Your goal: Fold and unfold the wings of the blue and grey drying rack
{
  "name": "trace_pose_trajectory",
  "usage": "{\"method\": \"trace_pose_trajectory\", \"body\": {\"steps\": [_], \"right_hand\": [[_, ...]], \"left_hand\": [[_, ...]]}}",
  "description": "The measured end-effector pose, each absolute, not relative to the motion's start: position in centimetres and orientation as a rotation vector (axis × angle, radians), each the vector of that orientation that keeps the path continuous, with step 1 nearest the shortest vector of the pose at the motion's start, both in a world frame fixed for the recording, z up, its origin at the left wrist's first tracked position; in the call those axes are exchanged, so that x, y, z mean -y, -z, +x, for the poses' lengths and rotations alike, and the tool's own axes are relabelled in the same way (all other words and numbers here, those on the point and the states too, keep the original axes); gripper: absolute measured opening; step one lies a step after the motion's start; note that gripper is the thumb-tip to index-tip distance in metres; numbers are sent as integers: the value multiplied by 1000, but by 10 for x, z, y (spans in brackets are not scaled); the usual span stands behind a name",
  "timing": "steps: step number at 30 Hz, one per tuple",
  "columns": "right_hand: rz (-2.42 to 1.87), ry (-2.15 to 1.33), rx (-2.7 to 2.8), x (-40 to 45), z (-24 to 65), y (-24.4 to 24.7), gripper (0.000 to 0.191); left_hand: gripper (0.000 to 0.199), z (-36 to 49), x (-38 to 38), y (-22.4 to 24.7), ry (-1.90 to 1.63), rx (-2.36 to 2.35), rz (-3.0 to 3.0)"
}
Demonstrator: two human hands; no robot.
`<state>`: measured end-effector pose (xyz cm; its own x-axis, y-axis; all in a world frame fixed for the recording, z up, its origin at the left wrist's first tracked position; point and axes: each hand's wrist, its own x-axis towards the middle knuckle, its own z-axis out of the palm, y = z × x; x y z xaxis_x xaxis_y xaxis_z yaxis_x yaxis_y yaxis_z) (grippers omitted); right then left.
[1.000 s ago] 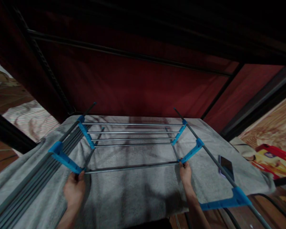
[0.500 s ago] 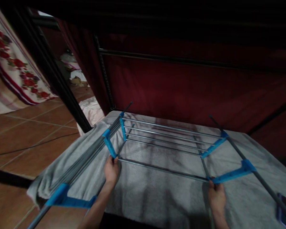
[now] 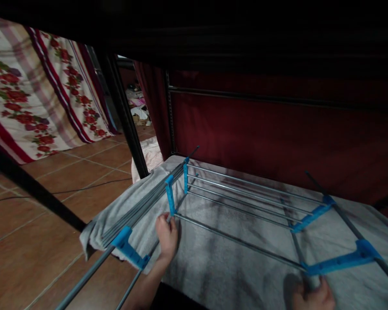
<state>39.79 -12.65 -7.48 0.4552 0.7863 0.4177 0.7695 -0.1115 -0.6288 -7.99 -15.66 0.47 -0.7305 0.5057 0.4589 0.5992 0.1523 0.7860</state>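
Note:
A drying rack with grey metal tubes [image 3: 239,242] and blue plastic brackets lies spread out over a grey blanket [image 3: 226,275]. My left hand [image 3: 167,236] is closed around a side tube, just below a blue bracket [image 3: 170,196] at the rack's left. At the bottom right, my right hand [image 3: 313,298], slightly blurred, has thumb and fingers around the other side tube, below the long right-hand bracket [image 3: 342,260]. Several thin rods [image 3: 140,213] lie bunched together along the left side. Part of the right hand is cut off by the frame's lower edge.
A black metal bed frame has a post [image 3: 124,107] at the left and a dark top overhead. Dark red cloth [image 3: 261,133] hangs behind the blanket. Tiled floor [image 3: 84,181] with a black cable and a flowered cloth [image 3: 51,94] are at the left.
The view has swung left, so the rack sits further right and lower. My right hand has slid down the tube away from the bracket; my left hand stays near its bracket.

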Motion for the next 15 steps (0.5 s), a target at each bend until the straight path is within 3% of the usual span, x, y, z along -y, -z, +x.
{"method": "trace_pose_trajectory", "body": {"steps": [6,11,15], "right_hand": [[-1866,-253,1650,153,363,116,54],[-1907,-362,1743,150,362,109,53],[-1880,-397,1776,150,364,98,53]], "left_hand": [[22,-2,111,-78,1922,1890,-1534],[20,32,27,-190,2054,1515,-1501],[28,-7,-32,-277,1902,1574,-1468]]}}
